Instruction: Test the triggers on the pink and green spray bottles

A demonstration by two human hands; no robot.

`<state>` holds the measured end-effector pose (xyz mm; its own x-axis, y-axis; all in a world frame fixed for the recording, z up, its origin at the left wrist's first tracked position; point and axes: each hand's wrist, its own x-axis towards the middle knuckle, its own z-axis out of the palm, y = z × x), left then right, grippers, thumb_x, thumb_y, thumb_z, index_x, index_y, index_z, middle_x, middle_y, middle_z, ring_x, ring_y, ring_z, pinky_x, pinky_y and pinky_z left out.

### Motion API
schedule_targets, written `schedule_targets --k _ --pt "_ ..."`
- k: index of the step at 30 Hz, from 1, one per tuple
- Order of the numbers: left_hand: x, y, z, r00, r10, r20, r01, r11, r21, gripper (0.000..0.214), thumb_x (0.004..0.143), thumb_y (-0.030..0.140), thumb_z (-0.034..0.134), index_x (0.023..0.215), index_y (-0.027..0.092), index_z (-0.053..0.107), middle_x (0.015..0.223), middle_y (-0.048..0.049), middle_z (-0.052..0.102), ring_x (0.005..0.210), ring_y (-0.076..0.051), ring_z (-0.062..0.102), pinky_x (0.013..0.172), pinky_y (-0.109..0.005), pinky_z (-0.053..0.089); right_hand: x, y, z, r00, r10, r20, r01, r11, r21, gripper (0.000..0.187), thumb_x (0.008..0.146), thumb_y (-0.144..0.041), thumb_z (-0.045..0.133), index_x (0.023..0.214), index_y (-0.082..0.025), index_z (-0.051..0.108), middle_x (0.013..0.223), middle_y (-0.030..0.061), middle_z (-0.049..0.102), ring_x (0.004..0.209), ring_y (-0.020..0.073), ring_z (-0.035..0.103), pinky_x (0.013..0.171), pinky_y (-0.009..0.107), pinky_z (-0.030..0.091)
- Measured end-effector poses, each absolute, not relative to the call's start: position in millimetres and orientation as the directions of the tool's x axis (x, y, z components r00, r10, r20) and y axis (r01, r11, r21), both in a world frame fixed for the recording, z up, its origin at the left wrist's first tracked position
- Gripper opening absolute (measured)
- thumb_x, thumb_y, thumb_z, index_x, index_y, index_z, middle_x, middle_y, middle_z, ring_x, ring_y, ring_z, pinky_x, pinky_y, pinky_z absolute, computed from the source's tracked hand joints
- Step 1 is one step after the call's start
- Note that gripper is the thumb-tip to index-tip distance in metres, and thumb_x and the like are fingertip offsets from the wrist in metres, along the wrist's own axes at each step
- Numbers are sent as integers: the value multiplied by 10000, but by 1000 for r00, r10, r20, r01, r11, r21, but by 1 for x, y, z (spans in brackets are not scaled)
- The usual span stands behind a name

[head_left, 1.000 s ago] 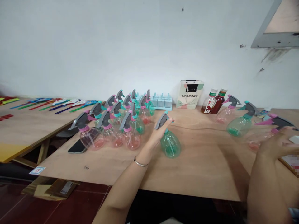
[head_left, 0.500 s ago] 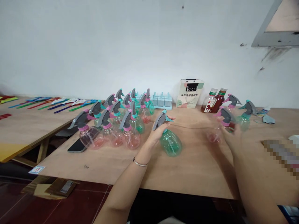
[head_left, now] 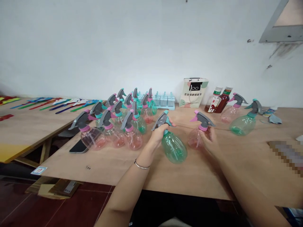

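My left hand point(head_left: 159, 135) is wrapped round the neck of a green spray bottle point(head_left: 175, 148) with a grey and teal trigger head, tilted over the table. My right hand point(head_left: 210, 138) grips a pink spray bottle point(head_left: 194, 138) by its body, just right of the green one; its head is grey with a pink trigger. To the left stand several pink and green spray bottles point(head_left: 133, 138) in a close group. Beyond my right hand are another pink spray bottle point(head_left: 230, 113) and a green spray bottle point(head_left: 243, 124).
A paper bag point(head_left: 193, 93) and two drink bottles point(head_left: 219, 101) stand by the wall. A light-blue popsicle mould point(head_left: 164, 101) sits behind the group. A phone point(head_left: 78, 147) lies at the left edge. Colourful scissor-like items point(head_left: 71, 103) lie on the left table point(head_left: 26, 126).
My right hand has brought the pink spray bottle leftward, away from the two right-hand bottles and close to the green one. The green bottle in my left hand has shifted slightly nearer.
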<state>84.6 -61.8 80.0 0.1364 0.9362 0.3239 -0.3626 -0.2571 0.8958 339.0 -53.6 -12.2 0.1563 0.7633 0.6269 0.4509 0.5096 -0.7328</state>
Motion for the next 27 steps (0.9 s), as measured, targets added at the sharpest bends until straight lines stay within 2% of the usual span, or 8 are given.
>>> schedule_targets --k 3,6,8,13,18,20,24,27 --pt "87 -62 78 186 921 341 -341 -265 902 222 586 194 532 782 210 634 761 -13 692 891 -214 683 920 -358 478 339 -54 -11 161 783 601 433 491 -756 384 877 -501 615 1155 -249 532 1080 75 654 1016 238 642 971 450 499" --pt "88 -62 75 34 951 308 -359 -276 892 112 589 197 520 683 217 576 692 -1 653 797 -199 674 828 -337 492 339 -55 -12 162 794 586 427 479 -767 399 879 -500 619 1177 -250 534 1132 83 649 1050 245 635 987 460 489" --pt "88 -62 73 -34 950 310 -354 -302 885 92 591 203 520 668 220 565 679 4 641 774 -192 670 823 -335 493 339 -55 -13 167 794 584 425 477 -769 402 881 -496 621 1187 -251 534 1155 84 646 1067 245 631 1001 461 483" --pt "93 -64 71 92 910 404 -336 -354 873 260 596 206 544 831 226 654 839 -3 706 928 -199 682 980 -352 457 339 -55 -14 166 790 590 424 483 -766 406 883 -492 620 1198 -248 536 1153 81 654 1064 239 636 1009 452 483" --pt "93 -65 69 -105 912 396 -347 -407 845 58 621 268 523 668 233 523 658 9 577 729 -181 623 857 -354 488 338 -55 -13 166 785 597 426 488 -762 400 881 -496 618 1187 -250 541 1154 81 655 1077 245 633 1002 457 486" --pt "92 -65 69 -60 902 427 -332 -421 844 66 624 265 538 682 235 546 679 6 595 749 -185 630 875 -357 488 337 -56 -13 170 786 594 427 485 -763 392 882 -492 617 1183 -254 542 1155 76 654 1078 244 633 1002 457 485" --pt "93 -66 69 64 873 484 -282 -450 847 181 637 259 568 801 243 642 858 -19 702 928 -213 661 990 -369 463 337 -55 -13 168 784 598 431 487 -759 377 886 -490 609 1175 -257 542 1141 74 656 1064 236 632 1013 455 477" --pt "94 -68 69 -110 881 461 -300 -471 829 98 642 291 556 721 246 591 757 -5 660 824 -200 647 921 -364 489 339 -54 -15 169 781 602 430 491 -758 392 880 -496 615 1178 -253 540 1136 79 652 1058 240 632 1004 454 483"
